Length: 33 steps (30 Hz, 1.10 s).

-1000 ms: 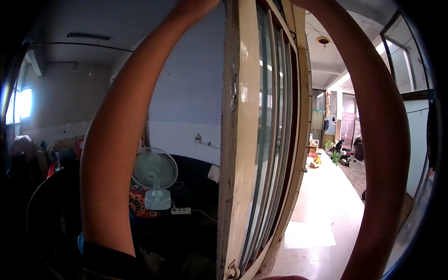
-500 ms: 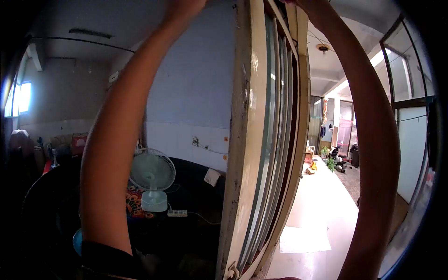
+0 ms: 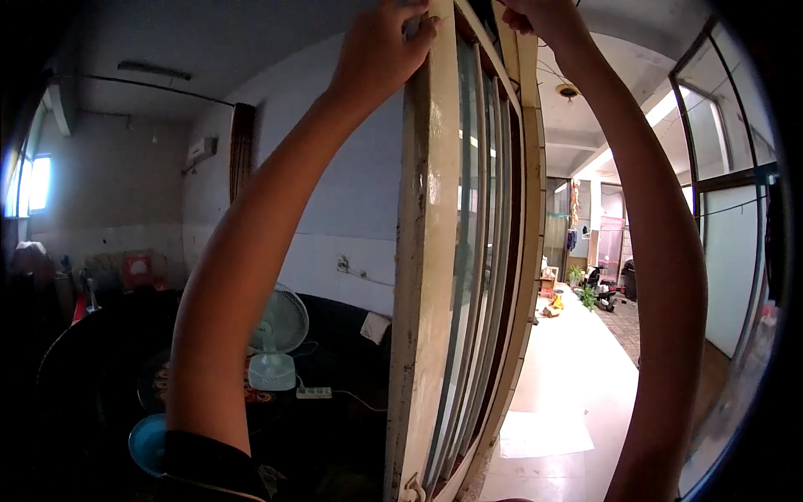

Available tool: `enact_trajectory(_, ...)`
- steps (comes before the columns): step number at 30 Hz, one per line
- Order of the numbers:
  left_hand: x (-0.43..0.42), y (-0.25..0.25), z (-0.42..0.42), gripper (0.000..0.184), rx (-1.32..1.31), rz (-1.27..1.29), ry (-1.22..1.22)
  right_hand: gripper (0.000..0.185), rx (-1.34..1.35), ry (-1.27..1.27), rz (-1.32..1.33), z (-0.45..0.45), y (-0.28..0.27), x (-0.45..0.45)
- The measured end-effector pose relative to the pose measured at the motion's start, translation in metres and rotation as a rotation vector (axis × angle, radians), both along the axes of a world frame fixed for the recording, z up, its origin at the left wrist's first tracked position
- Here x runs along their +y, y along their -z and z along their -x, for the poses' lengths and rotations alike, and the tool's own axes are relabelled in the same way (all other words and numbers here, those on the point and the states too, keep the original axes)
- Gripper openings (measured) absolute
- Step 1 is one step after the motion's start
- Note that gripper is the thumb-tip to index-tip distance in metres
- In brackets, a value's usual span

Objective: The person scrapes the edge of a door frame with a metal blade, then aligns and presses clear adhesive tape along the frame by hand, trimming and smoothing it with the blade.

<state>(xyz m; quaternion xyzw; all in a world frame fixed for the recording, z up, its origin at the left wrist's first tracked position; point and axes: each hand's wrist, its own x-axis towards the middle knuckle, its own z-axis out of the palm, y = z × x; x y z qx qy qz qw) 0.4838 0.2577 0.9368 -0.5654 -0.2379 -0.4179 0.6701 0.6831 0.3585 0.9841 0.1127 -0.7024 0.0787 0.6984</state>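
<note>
My left hand (image 3: 386, 50) is raised to the top of the view, against the near edge of a cream-painted window frame (image 3: 427, 251). Its fingers and thumb are bent together at that edge, and what they pinch is too small to make out. My right hand (image 3: 548, 21) is up on the other side of the frame, by its outer upper part. Those fingers are curled in, partly cut off by the top of the view, and anything inside them is hidden. Between my forearms stand sliding window panes (image 3: 473, 276) in narrow tracks, seen nearly edge-on.
On the left is a dim room with a fan (image 3: 272, 372), a power strip (image 3: 314, 392), a blue bowl (image 3: 149, 443) and a wall air conditioner (image 3: 201, 149). To the right, a bright white ledge (image 3: 560, 376) carries a paper sheet (image 3: 544, 435), with potted plants (image 3: 588, 297) beyond.
Both hands have come lower into view. My left hand has moved right, onto the frame edge. The camera view has shifted slightly, showing more of the left room's wall.
</note>
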Motion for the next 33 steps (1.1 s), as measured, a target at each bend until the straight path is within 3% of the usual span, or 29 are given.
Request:
enact_trajectory(4,0.011,-0.001,0.015,0.035,-0.015,-0.052,0.044,0.016,-0.005,0.056,-0.006,-0.004,0.002,0.003)
enact_trajectory(8,0.006,-0.012,0.022,0.030,0.005,0.018,0.156,0.018,-0.014,0.045,-0.030,-0.007,0.007,0.004)
enact_trajectory(11,-0.001,-0.017,0.021,0.026,0.084,-0.023,0.068,0.019,-0.029,0.027,-0.029,-0.007,0.007,0.001)
enact_trajectory(13,-0.007,-0.012,0.015,0.019,-0.072,0.011,-0.067,0.020,-0.042,0.042,-0.030,-0.006,0.007,-0.001)
enact_trajectory(17,-0.007,0.008,-0.003,0.016,0.052,-0.086,0.120,0.020,-0.025,0.068,-0.026,-0.004,0.011,-0.001)
enact_trajectory(19,0.001,0.010,0.010,0.025,0.254,-0.212,-0.125,0.020,-0.023,0.077,-0.025,-0.004,0.015,-0.001)
enact_trajectory(25,0.000,0.047,0.011,0.040,0.093,0.107,0.038,0.019,-0.067,0.032,-0.035,-0.001,0.024,0.007)
enact_trajectory(29,-0.008,0.077,0.002,0.043,0.088,0.112,0.028,0.019,-0.066,0.061,-0.056,-0.002,0.031,0.010)
enact_trajectory(33,-0.013,0.114,0.005,0.033,0.085,0.112,0.013,0.018,-0.048,0.061,-0.049,-0.008,0.047,0.010)
